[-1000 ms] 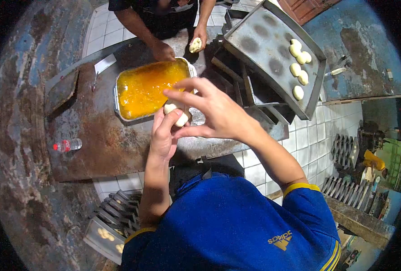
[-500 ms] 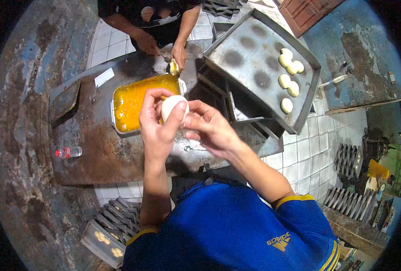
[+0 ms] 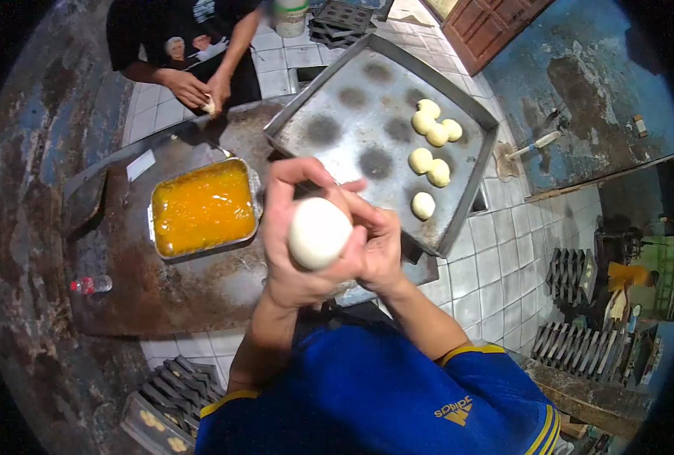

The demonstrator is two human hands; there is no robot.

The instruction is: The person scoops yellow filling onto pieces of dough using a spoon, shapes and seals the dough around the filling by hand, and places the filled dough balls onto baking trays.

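Dough ball (image 3: 319, 233) cupped in left hand (image 3: 278, 246), right hand (image 3: 382, 246) curled narrow close against it, contact partly hidden. Seems best pressed lightly, evenly. Beyond: pan (image 3: 208, 249) of orange filling (image 3: 204, 208) at left, baking tray (image 3: 359, 125) bearing dough pieces (image 3: 423, 205) at right; farthest, co-worker's hands (image 3: 193, 87) around pale dough (image 3: 210, 105).
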